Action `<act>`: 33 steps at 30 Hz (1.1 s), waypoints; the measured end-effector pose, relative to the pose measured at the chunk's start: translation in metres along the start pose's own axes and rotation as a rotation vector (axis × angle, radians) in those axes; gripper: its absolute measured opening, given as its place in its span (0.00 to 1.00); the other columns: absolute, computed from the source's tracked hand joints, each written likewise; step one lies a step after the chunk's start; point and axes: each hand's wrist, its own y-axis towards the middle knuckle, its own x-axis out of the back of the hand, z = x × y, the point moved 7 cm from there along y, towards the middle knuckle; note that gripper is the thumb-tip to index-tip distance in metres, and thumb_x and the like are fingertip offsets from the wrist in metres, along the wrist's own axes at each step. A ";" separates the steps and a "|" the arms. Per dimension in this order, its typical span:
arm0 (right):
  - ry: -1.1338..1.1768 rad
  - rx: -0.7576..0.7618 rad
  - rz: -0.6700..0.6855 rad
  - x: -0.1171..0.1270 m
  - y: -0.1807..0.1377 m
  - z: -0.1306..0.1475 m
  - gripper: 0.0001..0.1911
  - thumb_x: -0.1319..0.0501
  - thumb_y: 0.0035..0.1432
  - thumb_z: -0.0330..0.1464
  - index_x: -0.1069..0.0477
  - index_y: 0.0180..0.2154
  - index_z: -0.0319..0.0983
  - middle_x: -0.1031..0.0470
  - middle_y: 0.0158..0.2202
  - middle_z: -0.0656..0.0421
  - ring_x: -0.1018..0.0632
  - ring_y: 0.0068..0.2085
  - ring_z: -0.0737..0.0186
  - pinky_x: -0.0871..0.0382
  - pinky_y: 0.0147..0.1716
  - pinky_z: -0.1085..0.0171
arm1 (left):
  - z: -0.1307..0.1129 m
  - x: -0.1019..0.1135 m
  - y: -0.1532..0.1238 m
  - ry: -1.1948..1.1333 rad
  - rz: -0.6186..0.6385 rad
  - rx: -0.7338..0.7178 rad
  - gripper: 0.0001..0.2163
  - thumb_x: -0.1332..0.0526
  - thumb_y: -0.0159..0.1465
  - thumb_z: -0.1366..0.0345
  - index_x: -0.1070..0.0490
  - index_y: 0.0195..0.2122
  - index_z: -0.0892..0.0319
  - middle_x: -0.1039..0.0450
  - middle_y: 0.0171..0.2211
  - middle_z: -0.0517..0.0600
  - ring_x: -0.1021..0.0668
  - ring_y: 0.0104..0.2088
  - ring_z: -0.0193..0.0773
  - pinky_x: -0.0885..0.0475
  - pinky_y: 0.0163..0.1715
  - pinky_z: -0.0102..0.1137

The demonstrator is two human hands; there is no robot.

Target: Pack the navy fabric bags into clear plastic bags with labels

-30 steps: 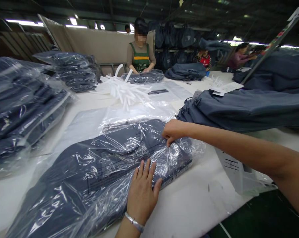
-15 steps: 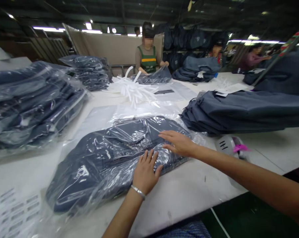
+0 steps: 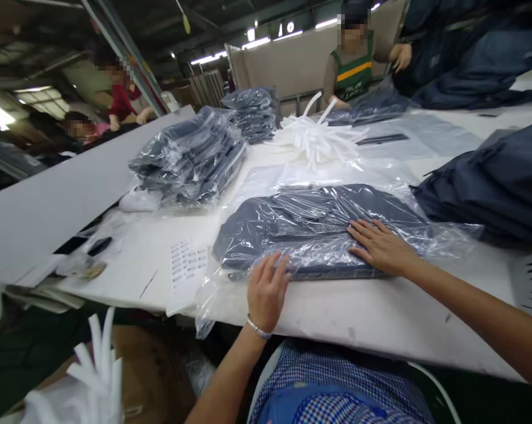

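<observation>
A dark blue fabric bag (image 3: 310,227) lies flat on the white table inside a clear, wrinkled plastic bag (image 3: 451,235). My right hand (image 3: 381,247) rests palm down on its right part, fingers spread over the plastic. At the front edge, left of centre, my left hand (image 3: 268,288) touches the plastic with fingers slightly bent and not gripping. The plastic's loose left end hangs over the table edge. Left of the package is a white sheet of printed labels (image 3: 186,268).
Wrapped packages are stacked at the left (image 3: 190,159), with white strips (image 3: 314,138) behind mine. A dark blue fabric pile (image 3: 491,182) lies at the right. A co-worker in a green apron (image 3: 354,70) stands across the table. More white strips (image 3: 98,365) stick up at lower left.
The view has swung left and down. The package now lies straighter along the table edge. My left hand has moved from its top to the front edge; my right now lies flat on it.
</observation>
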 end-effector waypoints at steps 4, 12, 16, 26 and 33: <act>0.001 -0.006 -0.006 -0.004 0.001 -0.001 0.37 0.56 0.66 0.54 0.45 0.67 0.41 0.44 0.68 0.52 0.44 0.69 0.49 0.58 0.67 0.47 | 0.068 0.029 -0.041 0.243 -0.041 0.203 0.22 0.44 0.69 0.61 0.37 0.63 0.56 0.33 0.61 0.55 0.32 0.60 0.52 0.37 0.59 0.46; 0.022 -0.012 -0.037 -0.005 0.003 -0.003 0.36 0.55 0.65 0.54 0.44 0.67 0.43 0.41 0.67 0.54 0.42 0.68 0.49 0.57 0.67 0.47 | 0.090 0.052 -0.022 0.171 0.006 -0.023 0.11 0.45 0.69 0.63 0.24 0.45 0.53 0.22 0.46 0.52 0.23 0.48 0.44 0.28 0.48 0.38; 0.021 -0.011 -0.055 -0.006 0.004 -0.003 0.35 0.54 0.65 0.54 0.43 0.66 0.43 0.41 0.67 0.53 0.42 0.68 0.49 0.56 0.67 0.47 | 0.093 0.049 -0.002 0.137 0.047 -0.173 0.12 0.49 0.70 0.66 0.25 0.43 0.54 0.31 0.60 0.52 0.33 0.62 0.44 0.38 0.63 0.45; 0.063 -0.047 -0.020 -0.002 0.001 -0.006 0.34 0.54 0.66 0.53 0.42 0.66 0.43 0.41 0.67 0.55 0.42 0.68 0.51 0.54 0.67 0.48 | 0.157 0.010 0.029 -0.066 0.401 0.187 0.15 0.53 0.70 0.58 0.29 0.37 0.54 0.22 0.29 0.46 0.22 0.30 0.36 0.32 0.33 0.28; 0.030 -0.071 -0.045 0.000 0.003 -0.006 0.28 0.55 0.68 0.43 0.38 0.64 0.43 0.38 0.65 0.55 0.37 0.66 0.51 0.49 0.65 0.47 | 0.157 -0.003 0.041 0.011 0.342 0.308 0.14 0.48 0.68 0.55 0.29 0.34 0.55 0.25 0.28 0.47 0.24 0.30 0.37 0.39 0.31 0.28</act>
